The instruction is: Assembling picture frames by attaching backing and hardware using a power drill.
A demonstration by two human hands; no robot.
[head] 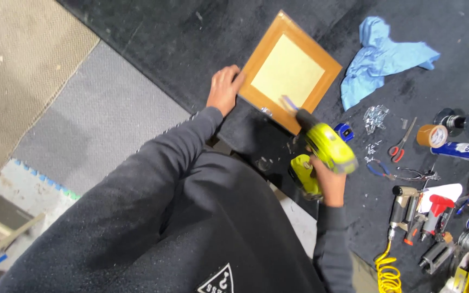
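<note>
Wooden frame point(289, 70) lies flat on the black mat point(191, 32); left hand point(225, 89) presses open on its near-left edge. Right hand point(329, 179) grips a yellow-green drill point(324, 149), bit at the frame's near edge; blue cloth point(381, 57) lies beside the frame.

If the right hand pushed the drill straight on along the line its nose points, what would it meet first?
Most likely the wooden frame: the right hand aims the yellow-green drill at its near edge, and the blurred bit tip seems on or just above it.

A black mat point(191, 49) covers the floor under even light. Beside it lie a grey carpet piece point(109, 130) and a beige woven rug point(17, 76), with pale flooring point(28, 190) at the lower left.
</note>
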